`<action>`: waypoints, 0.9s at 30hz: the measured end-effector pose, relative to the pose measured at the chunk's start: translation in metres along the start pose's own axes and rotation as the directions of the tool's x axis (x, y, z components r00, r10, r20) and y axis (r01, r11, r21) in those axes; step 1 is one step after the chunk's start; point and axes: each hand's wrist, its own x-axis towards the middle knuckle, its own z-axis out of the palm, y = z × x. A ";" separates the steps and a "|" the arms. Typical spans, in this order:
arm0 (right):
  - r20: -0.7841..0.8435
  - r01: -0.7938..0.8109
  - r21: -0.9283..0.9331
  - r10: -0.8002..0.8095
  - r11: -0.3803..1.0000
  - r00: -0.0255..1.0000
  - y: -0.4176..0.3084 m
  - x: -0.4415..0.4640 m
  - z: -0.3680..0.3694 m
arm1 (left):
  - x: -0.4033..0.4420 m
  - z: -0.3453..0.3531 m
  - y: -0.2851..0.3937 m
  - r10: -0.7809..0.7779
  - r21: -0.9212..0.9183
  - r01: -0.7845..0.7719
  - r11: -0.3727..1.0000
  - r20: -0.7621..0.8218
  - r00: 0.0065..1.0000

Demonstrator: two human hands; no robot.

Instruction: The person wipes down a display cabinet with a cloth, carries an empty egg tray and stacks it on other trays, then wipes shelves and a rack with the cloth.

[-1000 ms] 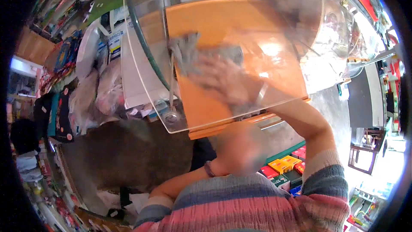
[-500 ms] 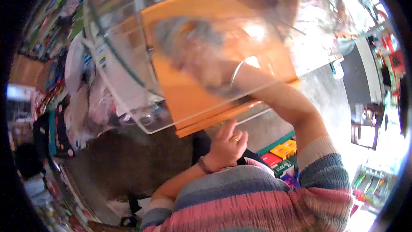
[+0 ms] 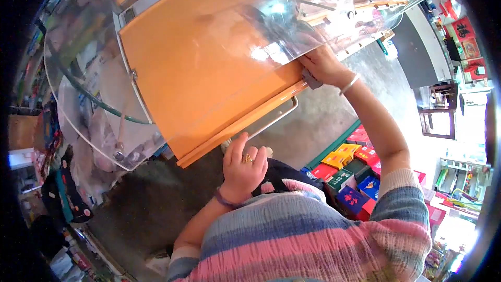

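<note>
My right hand (image 3: 324, 67), with a white bracelet at the wrist, is closed on a grey cloth (image 3: 311, 79). It presses the cloth at the right end of the front edge of an orange board (image 3: 209, 68). Part of the fingers lies behind a clear plastic panel (image 3: 172, 120), where glare blurs them. My left hand (image 3: 244, 169), wearing a gold ring, hovers just off the board's front edge near my body. Its fingers are loosely bent and apart, and nothing is in them.
A metal bar handle (image 3: 276, 120) juts from under the board. Several colourful boxes (image 3: 339, 156) stand at the lower right. Plastic bags (image 3: 94, 151) hang at the left. A dark grey surface (image 3: 420, 47) and a wooden chair (image 3: 439, 109) are at the right.
My right hand has moved with the cloth from the board's middle to its right front edge. My left hand has shifted slightly left. The view has turned, showing more of the boxes.
</note>
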 end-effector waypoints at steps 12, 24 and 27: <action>-0.020 0.573 0.194 -0.581 0.796 0.813 -0.180 0.014 0.078 | -0.022 0.008 -0.007 -0.051 0.065 0.043 0.997 0.125 0.991; -0.247 -0.208 -0.229 0.150 0.951 0.957 0.027 -0.044 -0.033 | 0.002 0.001 0.007 -0.037 -0.071 0.037 0.997 0.005 0.999; -0.355 0.014 -0.139 -0.063 0.990 0.933 0.015 -0.036 -0.027 | 0.011 -0.003 0.009 -0.040 -0.045 0.040 0.998 0.004 0.999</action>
